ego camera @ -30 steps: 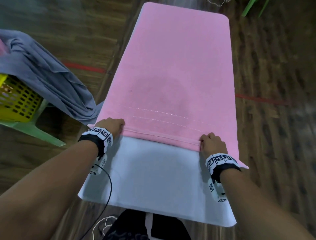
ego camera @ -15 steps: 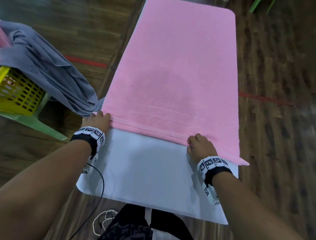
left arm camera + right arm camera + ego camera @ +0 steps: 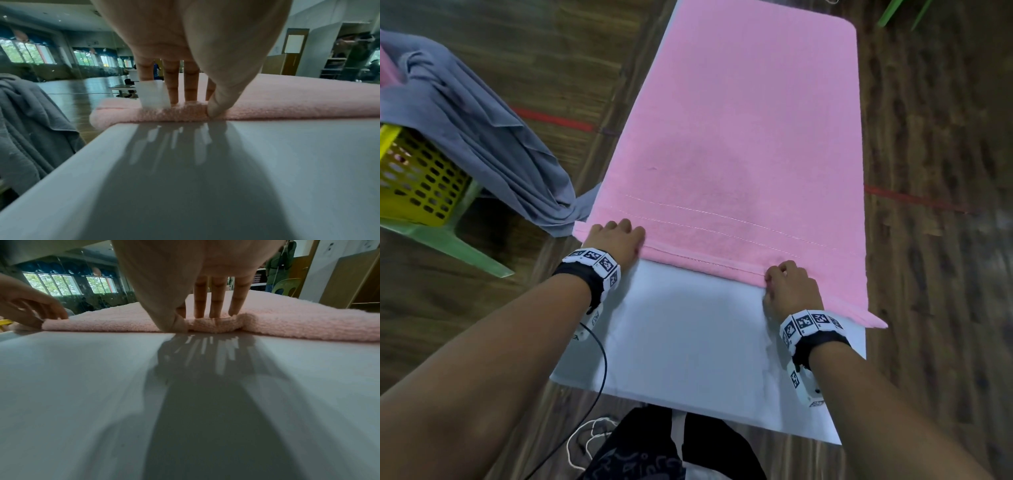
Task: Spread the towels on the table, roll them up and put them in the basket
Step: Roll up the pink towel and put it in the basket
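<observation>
A pink towel [image 3: 739,137] lies spread flat along the white table [image 3: 688,335], and its near hem runs across the middle of the head view. My left hand [image 3: 616,236] pinches that hem near its left corner, with the fingers on top and the thumb at the edge [image 3: 193,105]. My right hand [image 3: 787,284] pinches the hem further right, where the pink towel [image 3: 298,321] bunches into a small fold under the fingers [image 3: 201,321]. A yellow perforated basket [image 3: 414,174] stands at the far left. A grey towel [image 3: 476,130] is draped over it.
The basket sits on a green plastic seat [image 3: 448,240] left of the table. The grey towel's end hangs down close to the pink towel's left corner. Bare white tabletop lies between the hem and me. Wooden floor surrounds the table, and a cable [image 3: 602,370] trails from my left wrist.
Both hands have stayed on the near hem. The right hand has slid a little leftward along it, and the hem now bunches under its fingers.
</observation>
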